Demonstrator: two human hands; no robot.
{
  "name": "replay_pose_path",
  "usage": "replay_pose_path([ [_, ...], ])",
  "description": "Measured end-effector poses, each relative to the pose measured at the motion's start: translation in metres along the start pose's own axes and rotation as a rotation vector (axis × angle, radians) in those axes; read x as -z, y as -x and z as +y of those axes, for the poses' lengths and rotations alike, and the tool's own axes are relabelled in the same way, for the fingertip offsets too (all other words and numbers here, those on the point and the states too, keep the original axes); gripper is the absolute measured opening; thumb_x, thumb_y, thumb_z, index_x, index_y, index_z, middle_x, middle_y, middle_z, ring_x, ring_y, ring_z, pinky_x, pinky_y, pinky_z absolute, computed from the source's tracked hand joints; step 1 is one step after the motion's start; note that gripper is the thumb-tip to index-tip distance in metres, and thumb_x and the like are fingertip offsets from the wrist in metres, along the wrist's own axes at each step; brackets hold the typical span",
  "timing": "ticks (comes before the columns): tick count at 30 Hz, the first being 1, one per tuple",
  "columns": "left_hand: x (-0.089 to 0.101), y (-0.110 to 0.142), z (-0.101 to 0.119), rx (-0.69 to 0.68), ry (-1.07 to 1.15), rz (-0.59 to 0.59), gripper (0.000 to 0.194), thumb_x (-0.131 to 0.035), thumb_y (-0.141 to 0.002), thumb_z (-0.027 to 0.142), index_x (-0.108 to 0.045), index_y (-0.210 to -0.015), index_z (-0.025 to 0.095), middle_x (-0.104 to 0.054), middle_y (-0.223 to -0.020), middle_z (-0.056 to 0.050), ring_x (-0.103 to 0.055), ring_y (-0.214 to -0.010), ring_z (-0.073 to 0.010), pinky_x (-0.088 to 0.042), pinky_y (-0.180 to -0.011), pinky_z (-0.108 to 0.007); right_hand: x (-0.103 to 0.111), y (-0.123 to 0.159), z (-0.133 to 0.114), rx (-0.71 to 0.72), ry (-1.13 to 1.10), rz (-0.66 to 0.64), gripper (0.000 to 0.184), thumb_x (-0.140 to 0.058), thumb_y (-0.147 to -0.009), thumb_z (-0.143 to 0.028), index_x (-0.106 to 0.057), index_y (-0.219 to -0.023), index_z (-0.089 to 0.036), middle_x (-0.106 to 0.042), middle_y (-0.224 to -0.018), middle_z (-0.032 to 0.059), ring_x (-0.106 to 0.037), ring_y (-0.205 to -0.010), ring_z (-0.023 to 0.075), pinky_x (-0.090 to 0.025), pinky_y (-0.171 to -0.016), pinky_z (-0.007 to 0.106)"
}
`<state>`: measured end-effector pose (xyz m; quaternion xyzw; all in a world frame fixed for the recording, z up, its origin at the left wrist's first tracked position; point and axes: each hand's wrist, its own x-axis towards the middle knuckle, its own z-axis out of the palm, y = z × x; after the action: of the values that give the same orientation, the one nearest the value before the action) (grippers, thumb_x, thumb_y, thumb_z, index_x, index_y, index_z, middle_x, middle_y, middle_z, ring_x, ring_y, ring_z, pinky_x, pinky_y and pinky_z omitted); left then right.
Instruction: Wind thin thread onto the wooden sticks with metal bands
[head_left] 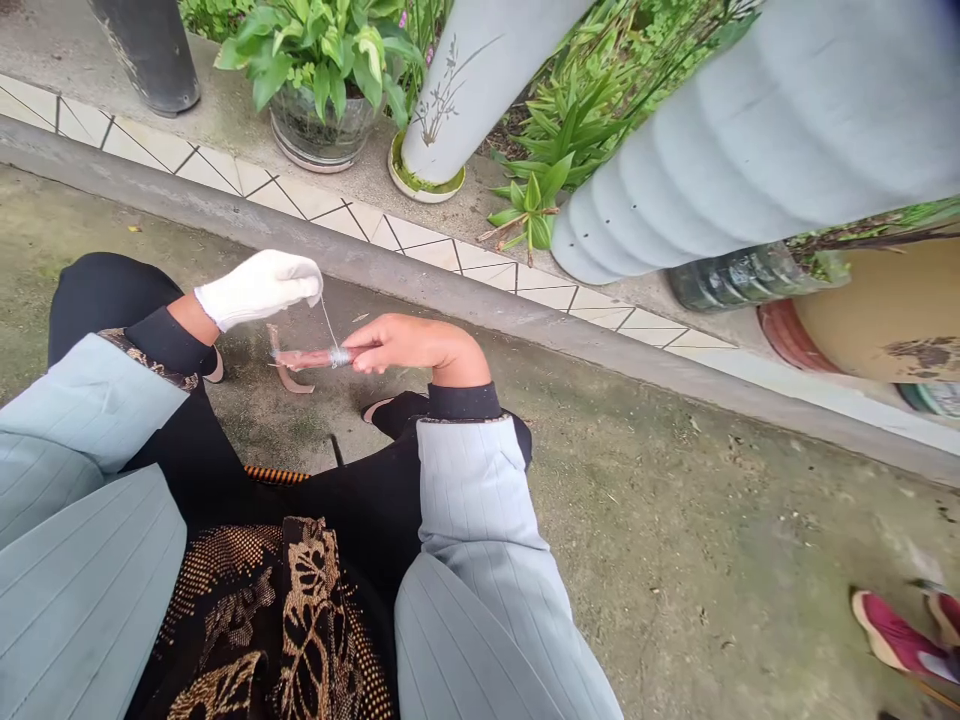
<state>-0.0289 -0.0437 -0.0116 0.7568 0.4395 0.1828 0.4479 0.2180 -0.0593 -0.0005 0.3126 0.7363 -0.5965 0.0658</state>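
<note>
My right hand (412,345), bare, is closed round the end of a thin reddish-brown stick (311,358) held level over the concrete ground. A pale thread (328,322) is wound round the stick near my fingers. The thread runs up to my left hand (259,287), which wears a white glove and pinches it taut at the fingertips. A curved reddish strip (289,378) hangs at the stick's far end. Both hands are above my knees, in front of my black trousers.
A tiled kerb (420,255) crosses ahead. Beyond it stand a leafy potted plant (322,70), a tall pale vase (465,90), a large ribbed grey pot (750,130) and a tan pot (885,310). Another person's pink shoes (892,630) show at the lower right.
</note>
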Motion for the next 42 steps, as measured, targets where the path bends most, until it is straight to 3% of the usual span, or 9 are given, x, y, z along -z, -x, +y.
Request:
replay_pose_path([
  [5,-0.016,-0.004,-0.013,-0.023,0.082,-0.118,0.029,-0.051,-0.087,0.037,-0.066,-0.084,0.012,-0.064,-0.074,-0.003,-0.047,-0.055,-0.0079,-0.037,-0.054,-0.02,0.009,0.016,-0.002,0.281,-0.328,0.625,0.037,-0.068,-0.079,-0.053,-0.063,-0.084,-0.017,-0.053,-0.068,-0.0015,-0.045,-0.058,0.0082,-0.039,-0.058,0.022],
  [10,-0.022,-0.005,-0.003,-0.108,-0.108,-0.381,0.026,-0.048,-0.088,0.032,-0.067,-0.082,0.015,-0.064,-0.072,0.0,-0.051,-0.058,-0.0085,-0.038,-0.058,-0.019,0.019,0.006,0.009,0.043,-0.193,1.005,0.035,-0.054,-0.089,-0.05,-0.065,-0.092,-0.017,-0.054,-0.07,0.0007,-0.046,-0.059,0.0107,-0.037,-0.058,0.024],
  [15,-0.008,-0.008,0.014,-0.208,-0.151,-0.348,0.029,-0.047,-0.088,0.034,-0.069,-0.082,0.016,-0.068,-0.077,0.0,-0.056,-0.065,-0.0096,-0.04,-0.066,-0.02,0.019,-0.004,0.016,-0.42,0.296,0.685,0.017,-0.06,-0.083,-0.03,-0.07,-0.085,-0.016,-0.057,-0.065,0.0013,-0.047,-0.061,0.0122,-0.032,-0.059,0.026],
  [20,0.002,-0.014,0.012,-0.112,-0.046,-0.083,0.027,-0.052,-0.085,0.032,-0.07,-0.083,0.012,-0.067,-0.077,-0.002,-0.057,-0.069,-0.011,-0.042,-0.071,-0.024,0.013,0.008,0.005,-0.064,0.074,-0.063,0.02,-0.064,-0.081,-0.034,-0.071,-0.087,-0.016,-0.058,-0.064,-0.0024,-0.047,-0.058,0.0084,-0.035,-0.057,0.023],
  [22,-0.001,-0.014,0.008,-0.087,-0.011,-0.084,0.027,-0.053,-0.085,0.033,-0.069,-0.083,0.012,-0.065,-0.074,-0.002,-0.055,-0.065,-0.0102,-0.042,-0.066,-0.023,0.011,0.015,0.0,0.14,-0.117,-0.017,0.031,-0.069,-0.079,-0.043,-0.07,-0.093,-0.015,-0.058,-0.067,-0.0023,-0.048,-0.058,0.008,-0.037,-0.057,0.022],
  [26,-0.012,-0.013,0.001,-0.07,0.049,-0.235,0.033,-0.048,-0.089,0.039,-0.068,-0.084,0.013,-0.059,-0.066,-0.001,-0.048,-0.054,-0.0083,-0.039,-0.055,-0.021,0.012,0.019,0.001,0.354,-0.444,0.573,0.043,-0.07,-0.077,-0.055,-0.066,-0.092,-0.015,-0.052,-0.066,-0.003,-0.043,-0.056,0.0068,-0.037,-0.054,0.022],
  [33,-0.023,-0.01,0.004,-0.106,0.073,-0.459,0.03,-0.048,-0.09,0.037,-0.07,-0.085,0.016,-0.061,-0.066,-0.001,-0.047,-0.051,-0.008,-0.037,-0.052,-0.019,0.021,-0.005,0.024,0.037,-0.349,1.002,0.038,-0.062,-0.084,-0.054,-0.063,-0.091,-0.017,-0.05,-0.065,-0.0024,-0.044,-0.054,0.0082,-0.039,-0.054,0.022],
  [37,-0.019,-0.009,0.009,-0.151,0.059,-0.437,0.028,-0.05,-0.089,0.035,-0.07,-0.083,0.016,-0.065,-0.072,-0.001,-0.051,-0.057,-0.0079,-0.039,-0.056,-0.019,0.017,-0.006,0.025,-0.337,0.092,0.835,0.02,-0.061,-0.084,-0.034,-0.067,-0.085,-0.015,-0.054,-0.061,-0.001,-0.046,-0.056,0.0102,-0.035,-0.056,0.025],
  [42,-0.015,-0.011,0.002,-0.09,0.128,-0.171,0.027,-0.055,-0.086,0.037,-0.068,-0.081,0.013,-0.064,-0.07,-0.002,-0.05,-0.056,-0.0077,-0.038,-0.055,-0.02,0.01,0.01,0.008,-0.203,0.107,0.04,0.012,-0.064,-0.079,-0.027,-0.068,-0.078,-0.016,-0.055,-0.061,-0.0029,-0.045,-0.055,0.008,-0.034,-0.055,0.023],
])
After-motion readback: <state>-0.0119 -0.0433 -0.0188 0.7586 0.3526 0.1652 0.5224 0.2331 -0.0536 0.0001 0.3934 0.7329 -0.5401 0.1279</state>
